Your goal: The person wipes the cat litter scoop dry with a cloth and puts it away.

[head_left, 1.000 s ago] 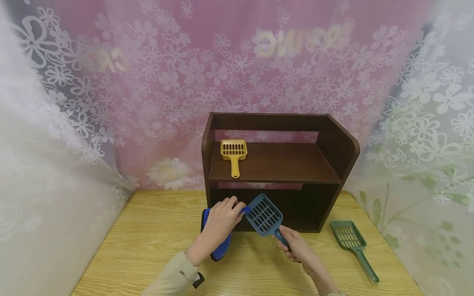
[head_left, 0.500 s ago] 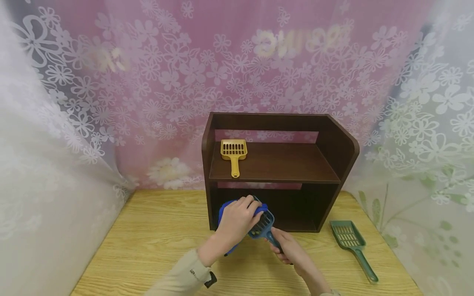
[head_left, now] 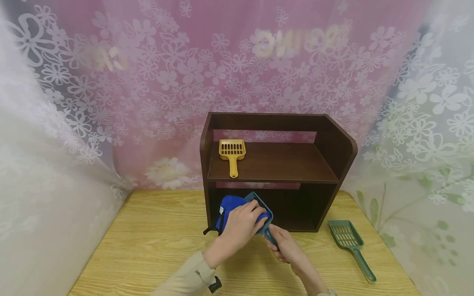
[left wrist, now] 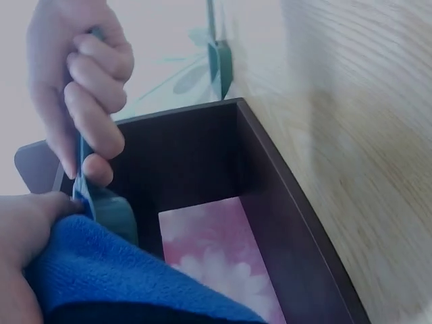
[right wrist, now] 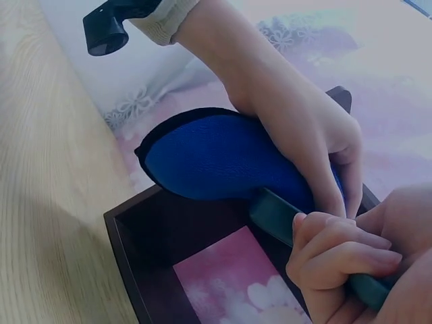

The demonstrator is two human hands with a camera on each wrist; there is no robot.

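My right hand (head_left: 286,246) grips the handle of a blue slotted litter scoop (head_left: 271,237), its head raised in front of the shelf's lower compartment. My left hand (head_left: 241,220) holds a bright blue cloth (head_left: 230,203) with black edging and a black strap. Its fingers curl over the cloth, which lies against the scoop's head and hides most of the slots. In the left wrist view the cloth (left wrist: 115,266) meets the scoop's edge right beside the left fingers. From the right wrist, the cloth (right wrist: 209,155) spreads out beyond the scoop's rim (right wrist: 270,214).
A dark brown two-tier shelf (head_left: 274,164) stands at the back of the wooden table (head_left: 159,234). On its upper tier lies a yellow litter scoop (head_left: 233,158). To the right, a green litter scoop (head_left: 352,246) lies on the table. Flowered curtains (head_left: 166,82) enclose the back and sides.
My left hand has moved right, bringing the cloth from the scoop's left edge over its slotted face. The right hand and scoop have shifted slightly left.
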